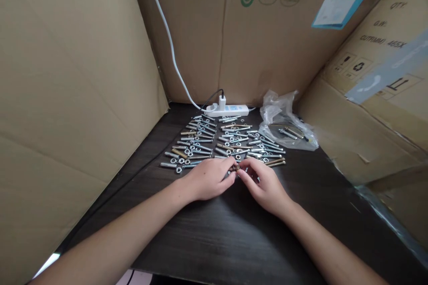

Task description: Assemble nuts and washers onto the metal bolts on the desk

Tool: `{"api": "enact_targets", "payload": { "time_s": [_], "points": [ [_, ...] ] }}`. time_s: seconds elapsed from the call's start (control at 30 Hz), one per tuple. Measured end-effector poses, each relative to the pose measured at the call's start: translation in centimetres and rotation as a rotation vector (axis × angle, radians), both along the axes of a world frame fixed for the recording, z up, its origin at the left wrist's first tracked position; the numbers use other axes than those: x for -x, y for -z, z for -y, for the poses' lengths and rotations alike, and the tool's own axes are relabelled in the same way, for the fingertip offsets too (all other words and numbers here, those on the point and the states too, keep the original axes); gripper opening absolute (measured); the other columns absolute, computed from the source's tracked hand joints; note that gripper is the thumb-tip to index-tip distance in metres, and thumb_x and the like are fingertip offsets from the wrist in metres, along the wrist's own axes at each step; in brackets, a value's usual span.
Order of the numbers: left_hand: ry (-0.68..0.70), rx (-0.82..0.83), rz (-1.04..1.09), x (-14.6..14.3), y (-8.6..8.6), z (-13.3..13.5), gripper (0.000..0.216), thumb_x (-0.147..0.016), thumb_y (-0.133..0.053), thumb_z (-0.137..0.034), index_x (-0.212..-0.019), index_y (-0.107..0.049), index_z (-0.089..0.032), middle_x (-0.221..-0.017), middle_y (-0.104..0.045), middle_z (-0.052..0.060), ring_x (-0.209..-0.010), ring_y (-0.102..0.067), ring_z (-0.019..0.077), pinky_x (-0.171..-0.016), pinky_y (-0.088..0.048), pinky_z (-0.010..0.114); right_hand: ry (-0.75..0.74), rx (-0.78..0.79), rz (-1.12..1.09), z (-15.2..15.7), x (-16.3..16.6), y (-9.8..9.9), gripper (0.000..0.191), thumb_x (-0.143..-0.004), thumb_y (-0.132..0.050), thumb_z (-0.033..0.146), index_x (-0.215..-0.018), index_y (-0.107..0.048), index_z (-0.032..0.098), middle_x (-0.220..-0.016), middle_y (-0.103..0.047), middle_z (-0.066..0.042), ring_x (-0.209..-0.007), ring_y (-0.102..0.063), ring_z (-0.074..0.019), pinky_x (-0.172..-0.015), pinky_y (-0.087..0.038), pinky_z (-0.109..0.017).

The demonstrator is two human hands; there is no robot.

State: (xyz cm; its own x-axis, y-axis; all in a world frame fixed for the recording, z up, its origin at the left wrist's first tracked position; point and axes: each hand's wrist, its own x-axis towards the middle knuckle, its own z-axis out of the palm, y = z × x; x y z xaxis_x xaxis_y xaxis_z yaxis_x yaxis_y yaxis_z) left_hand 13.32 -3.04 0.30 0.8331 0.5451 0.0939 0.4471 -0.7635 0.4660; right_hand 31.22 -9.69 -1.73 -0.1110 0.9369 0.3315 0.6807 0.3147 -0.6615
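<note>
My left hand [209,178] and my right hand [262,185] meet over a dark wooden table [207,236], fingertips pinched together on one small metal bolt [235,168] held between them. Just beyond my fingers lies a spread of several silver and brass-coloured bolts, nuts and washers [220,140], laid out in rough rows. Which part of the bolt each hand grips is partly hidden by the fingers.
A crumpled clear plastic bag [284,120] with a few bolts lies at the right of the spread. A white power strip [227,109] with a plugged charger and white cable sits at the back. Cardboard boxes [67,98] wall in the table on the left, back and right.
</note>
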Motion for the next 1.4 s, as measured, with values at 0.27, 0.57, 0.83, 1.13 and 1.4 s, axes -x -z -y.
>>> {"api": "enact_targets", "payload": {
  "time_s": [0.27,0.57,0.83,1.13,1.4],
  "points": [
    [0.063,-0.071,-0.012,-0.3,-0.5,0.7,0.012,-0.091,-0.040,-0.028,-0.090,-0.047,-0.019,-0.086,-0.062,0.003,-0.079,-0.060,0.0189,-0.069,-0.044,0.029,-0.028,0.070,-0.003,0.1,-0.4,-0.3,0.038,-0.096,-0.033,0.032,-0.063,-0.046,0.019,-0.059,-0.051,0.000,-0.055,-0.047,-0.0121,-0.056,-0.037,-0.024],
    [0.023,-0.022,-0.011,-0.2,-0.3,0.2,0.013,-0.091,-0.040,-0.028,-0.096,-0.048,-0.018,-0.091,-0.062,0.005,-0.080,-0.060,0.0190,-0.067,-0.043,0.028,-0.058,0.014,0.027,0.4,-0.6,-0.9,0.016,-0.083,-0.052,0.021,-0.099,-0.054,0.020,-0.082,-0.058,-0.002,-0.061,-0.050,-0.0120,-0.056,-0.040,-0.024],
    [0.042,-0.011,-0.017,-0.3,-0.2,0.4,0.011,-0.090,-0.040,-0.026,-0.094,-0.048,-0.019,-0.088,-0.062,0.004,-0.080,-0.060,0.0190,-0.070,-0.043,0.028,-0.034,0.065,0.076,0.1,-0.4,-0.7,0.019,-0.091,-0.044,0.029,-0.077,-0.052,0.019,-0.068,-0.056,0.000,-0.060,-0.049,-0.0127,-0.058,-0.038,-0.025],
    [0.033,0.000,-0.029,-0.3,0.2,0.1,0.014,-0.091,-0.039,-0.028,-0.097,-0.047,-0.019,-0.087,-0.062,0.004,-0.078,-0.060,0.0198,-0.068,-0.043,0.029,-0.012,0.022,0.033,0.2,-0.7,-1.1,0.006,-0.086,-0.049,0.023,-0.085,-0.053,0.019,-0.073,-0.056,0.000,-0.060,-0.049,-0.0122,-0.057,-0.039,-0.024],
    [0.013,-0.004,-0.032,-0.2,0.4,-0.1,0.013,-0.090,-0.040,-0.029,-0.094,-0.047,-0.019,-0.089,-0.063,0.005,-0.078,-0.060,0.0198,-0.066,-0.042,0.029,-0.116,-0.038,0.080,0.2,-0.7,-0.9,0.019,-0.082,-0.050,0.014,-0.099,-0.055,0.021,-0.085,-0.057,-0.003,-0.064,-0.052,-0.0122,-0.060,-0.043,-0.025]
  ]
}}
